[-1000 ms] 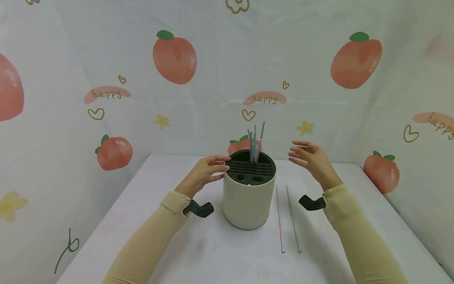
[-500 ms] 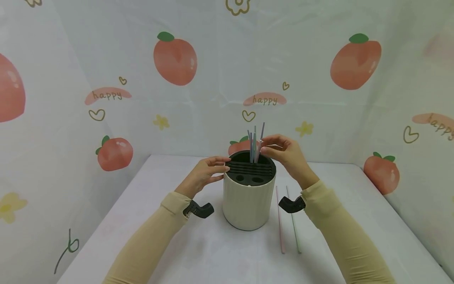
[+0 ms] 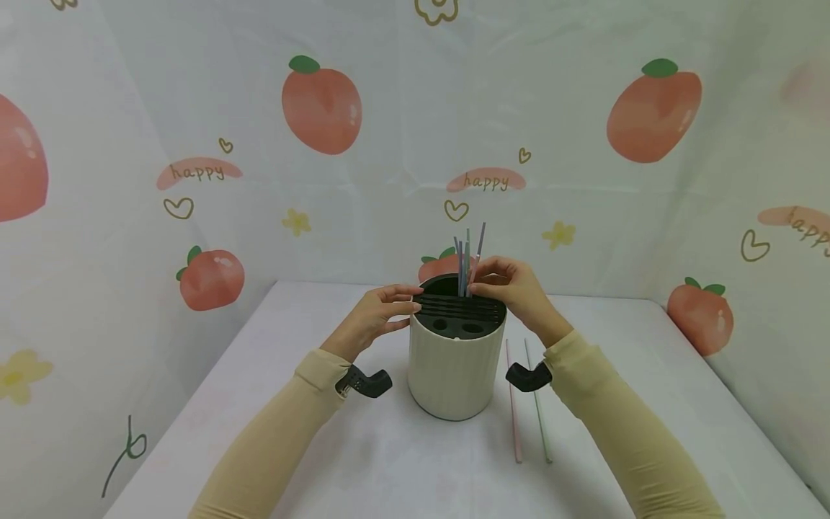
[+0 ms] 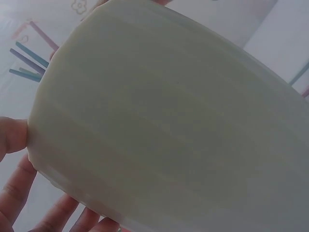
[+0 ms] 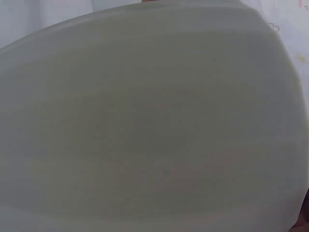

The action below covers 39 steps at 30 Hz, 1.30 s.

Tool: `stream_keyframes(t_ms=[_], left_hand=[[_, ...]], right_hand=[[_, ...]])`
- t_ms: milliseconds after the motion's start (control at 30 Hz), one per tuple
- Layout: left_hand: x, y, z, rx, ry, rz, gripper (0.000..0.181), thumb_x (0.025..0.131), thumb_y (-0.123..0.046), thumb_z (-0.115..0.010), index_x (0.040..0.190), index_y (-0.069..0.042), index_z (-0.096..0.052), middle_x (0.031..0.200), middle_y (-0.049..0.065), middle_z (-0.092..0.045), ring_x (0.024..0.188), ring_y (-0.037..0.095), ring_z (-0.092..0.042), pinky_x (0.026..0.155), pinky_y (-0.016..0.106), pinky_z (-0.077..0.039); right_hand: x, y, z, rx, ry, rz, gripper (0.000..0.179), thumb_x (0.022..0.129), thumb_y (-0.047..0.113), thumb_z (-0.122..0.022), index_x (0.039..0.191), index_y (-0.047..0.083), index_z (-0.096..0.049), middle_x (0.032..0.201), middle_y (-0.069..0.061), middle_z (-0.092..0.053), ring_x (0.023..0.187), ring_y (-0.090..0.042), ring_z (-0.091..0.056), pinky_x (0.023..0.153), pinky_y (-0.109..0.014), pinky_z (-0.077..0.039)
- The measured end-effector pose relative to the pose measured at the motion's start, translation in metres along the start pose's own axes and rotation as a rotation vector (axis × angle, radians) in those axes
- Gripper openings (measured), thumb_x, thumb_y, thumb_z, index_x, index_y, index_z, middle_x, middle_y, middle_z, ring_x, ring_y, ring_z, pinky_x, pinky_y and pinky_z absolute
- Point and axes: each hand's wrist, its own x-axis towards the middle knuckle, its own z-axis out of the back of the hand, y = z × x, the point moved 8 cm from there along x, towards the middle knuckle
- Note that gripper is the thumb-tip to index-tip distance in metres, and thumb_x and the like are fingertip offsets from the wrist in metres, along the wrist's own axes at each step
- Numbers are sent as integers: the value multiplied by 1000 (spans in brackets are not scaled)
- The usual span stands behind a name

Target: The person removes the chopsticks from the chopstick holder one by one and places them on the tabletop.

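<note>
A white ribbed pen holder (image 3: 454,382) with a black compartment top stands upright on the table. Several thin pastel straws (image 3: 461,259) stick up from its rear compartment. My left hand (image 3: 375,317) rests on the holder's left rim, its fingers fairly straight; the left wrist view has the thumb (image 4: 13,136) at the rim and the other fingers along the side. My right hand (image 3: 515,288) is at the right rear rim, thumb and index finger pinching a leaning pink-purple straw (image 3: 481,241) low down. The holder's wall (image 5: 154,121) fills most of the right wrist view.
A pink straw (image 3: 514,418) and a green straw (image 3: 540,418) lie side by side on the white table (image 3: 402,468), right of the holder. Behind stands a white cloth backdrop (image 3: 402,94) with printed fruit.
My right hand has moved left from beside the holder to the straws, then slid lower down the leaning one. The left hand and the holder have stayed put.
</note>
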Motion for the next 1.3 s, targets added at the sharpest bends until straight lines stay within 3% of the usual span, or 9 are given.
stream_keyframes(t_ms=[133, 300, 467, 667, 800, 900, 1000, 1133, 1300], left_hand=[[-1, -1, 0, -2, -1, 1, 42, 89, -8, -69, 129, -5, -60, 141, 15, -42, 128, 28, -48, 105, 44, -46], [-2, -2, -1, -1, 0, -2, 42, 89, -8, -68, 130, -5, -59, 141, 15, -42, 128, 28, -48, 105, 44, -46], [-2, -2, 0, 4, 5, -10, 42, 89, -9, -68, 130, -5, -59, 142, 15, -41, 129, 29, -47, 105, 44, -46], [0, -1, 0, -4, 14, -21, 41, 89, -9, -68, 129, -5, -60, 141, 15, -41, 128, 28, -47, 105, 45, -45], [-1, -2, -1, -4, 16, -22, 41, 89, -8, -68, 129, -4, -59, 141, 16, -41, 127, 28, -48, 105, 45, -45], [-1, -2, 0, -7, 15, -19, 41, 89, -8, -68, 129, -4, -59, 141, 15, -40, 127, 28, -48, 105, 45, -45], [-2, -2, -1, -6, 12, -15, 41, 89, -8, -68, 129, -5, -59, 141, 15, -40, 127, 28, -48, 105, 45, -45], [-2, -2, -1, -3, 7, -8, 41, 89, -8, -68, 129, -5, -59, 141, 15, -41, 128, 28, -48, 105, 44, -45], [-1, -1, -1, -2, 6, -9, 41, 90, -8, -68, 130, -5, -59, 142, 15, -40, 129, 28, -46, 106, 44, -45]], right_hand=[[1, 1, 0, -44, 3, -8, 14, 84, 1, -73, 92, 9, -64, 86, 11, -68, 85, -6, -68, 74, -20, -55], [2, 16, 5, -13, -11, 51, 16, 85, 2, -72, 87, 16, -65, 87, 11, -67, 84, -5, -67, 76, -20, -55], [6, 59, 26, 179, -86, 198, 17, 84, -4, -71, 89, 12, -68, 89, 4, -69, 83, -10, -69, 80, -25, -58], [1, 123, 70, 508, -228, 385, 18, 81, -16, -67, 94, -5, -67, 86, -11, -67, 72, -19, -69, 71, -32, -60], [-9, 141, 102, 604, -324, 403, 26, 80, -17, -67, 104, -9, -63, 89, -15, -65, 70, -23, -67, 68, -36, -61], [-17, 131, 120, 628, -388, 334, 32, 80, -15, -67, 111, -7, -63, 90, -14, -65, 72, -23, -67, 67, -36, -61], [-24, 105, 129, 610, -393, 259, 34, 82, -14, -66, 114, -3, -63, 89, -13, -66, 75, -22, -68, 67, -34, -61], [-32, 52, 130, 499, -361, 127, 33, 86, -10, -64, 114, 6, -66, 86, -6, -68, 78, -17, -69, 69, -28, -61], [-44, -29, 117, 386, -267, -99, 29, 89, -5, -63, 108, 17, -66, 85, 2, -69, 80, -10, -69, 71, -24, -60]])
